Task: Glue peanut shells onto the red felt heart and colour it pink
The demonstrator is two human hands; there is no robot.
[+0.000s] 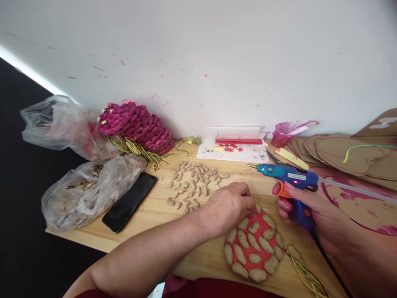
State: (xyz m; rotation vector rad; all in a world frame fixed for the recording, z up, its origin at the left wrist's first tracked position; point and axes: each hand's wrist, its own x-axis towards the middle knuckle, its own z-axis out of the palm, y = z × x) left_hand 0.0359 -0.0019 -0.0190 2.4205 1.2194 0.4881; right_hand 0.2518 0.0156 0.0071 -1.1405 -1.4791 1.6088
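Note:
My right hand [304,211] is wrapped round a blue hot glue gun [287,173], fingers at its orange trigger. Its metal nozzle points left, a red light glows on its side, and a clear glue stick [356,189] sticks out of the back. My left hand [231,207] bends over the upper edge of a red disc [246,252] covered with spaced-out peanuts. Its fingertips are closed together there, and what they pinch, if anything, is hidden. Loose peanuts [197,178] lie on the wooden table beyond my left forearm.
A black phone [130,202] and a plastic bag of peanuts [89,194] lie left. Behind them leans a stack of purple peanut discs [139,126]. Paper with stars [231,151], a pink-stained cup [283,134] and cardboard shapes [338,151] stand by the wall. Cords [305,273] trail right.

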